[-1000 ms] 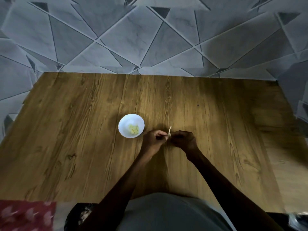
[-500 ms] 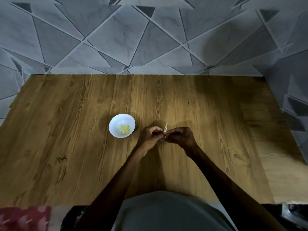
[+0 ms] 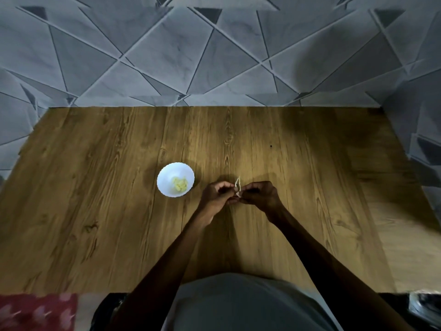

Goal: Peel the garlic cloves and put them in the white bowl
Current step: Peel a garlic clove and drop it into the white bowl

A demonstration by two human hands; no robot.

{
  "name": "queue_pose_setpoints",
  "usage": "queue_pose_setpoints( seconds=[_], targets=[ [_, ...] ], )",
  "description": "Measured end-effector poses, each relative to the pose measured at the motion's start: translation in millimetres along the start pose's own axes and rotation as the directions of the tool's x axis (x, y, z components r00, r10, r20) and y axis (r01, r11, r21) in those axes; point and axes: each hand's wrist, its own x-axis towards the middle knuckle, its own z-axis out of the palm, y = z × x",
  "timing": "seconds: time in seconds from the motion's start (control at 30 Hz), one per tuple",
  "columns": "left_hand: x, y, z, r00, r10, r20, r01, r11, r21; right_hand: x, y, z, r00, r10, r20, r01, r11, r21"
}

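Note:
A small white bowl (image 3: 167,174) stands on the wooden table (image 3: 100,211), with several pale yellow peeled garlic cloves (image 3: 180,184) inside. Just right of it my left hand (image 3: 218,195) and my right hand (image 3: 261,195) meet fingertip to fingertip above the table. Both pinch a garlic clove (image 3: 237,192) that is mostly hidden between the fingers. A thin strip of papery white skin (image 3: 238,182) sticks up from where they meet.
A grey wall with triangular tiles (image 3: 214,56) rises behind the table's far edge. A red patterned cloth (image 3: 35,311) lies at the bottom left, below the table's near edge. A dark metallic object (image 3: 424,306) shows at the bottom right corner.
The hands stay together at the clove with small finger movements. The strip of skin stands a little longer and more bent. The camera view has shifted slightly.

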Motion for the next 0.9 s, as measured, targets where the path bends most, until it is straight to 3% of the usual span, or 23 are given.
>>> queue_pose_setpoints(
  seconds=[0.13, 0.3, 0.63, 0.8, 0.9],
  targets=[
    [0.9, 2.9, 2.0, 0.990, 0.138, -0.040, -0.132, 0.983, 0.129, 0.0, -3.4, -4.4, 1.000, 0.007, 0.025, -0.007, 1.000, -0.003],
    [0.0, 6.0, 5.8, 0.979, 0.203, -0.031, -0.192, 0.960, 0.204, -0.7, -6.9, 2.7, 0.990, -0.100, -0.096, 0.086, 0.986, -0.143],
    [2.3, 3.6, 6.4, 1.000, 0.004, -0.005, -0.004, 0.992, -0.123, 4.3, -3.4, -6.1, 0.996, -0.004, -0.091, 0.001, 0.999, -0.032],
    [5.4, 2.4, 12.8, 0.974, -0.088, -0.210, 0.068, 0.992, -0.103, 1.5, -8.6, 3.8, 0.996, -0.022, -0.084, 0.023, 1.000, 0.009],
    [4.1, 5.2, 15.4, 0.972, -0.059, -0.229, 0.046, 0.997, -0.063, 1.7, -9.2, 6.7, 0.993, -0.009, -0.116, 0.014, 0.999, 0.035]
  ],
)
